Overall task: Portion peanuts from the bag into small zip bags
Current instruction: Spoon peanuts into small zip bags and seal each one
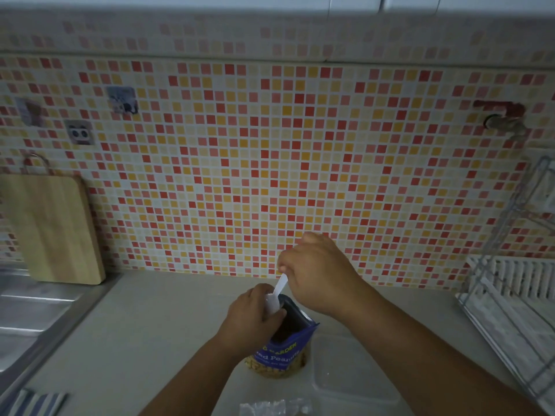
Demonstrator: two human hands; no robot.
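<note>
Dim kitchen counter [150,340], mosaic tiles behind. Peanut bag [285,352] upright; looks soft, floppy: best held at rim. Left hand [252,316] grips rim; right hand [318,274] above bag pinches white spoon [277,291]. Zip bags [270,408] near bag's front.

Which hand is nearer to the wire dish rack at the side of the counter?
The right. The right hand holds a white spoon over the peanut bag, left of the dish rack; the left hand grips the bag's mouth, farther from it.
</note>
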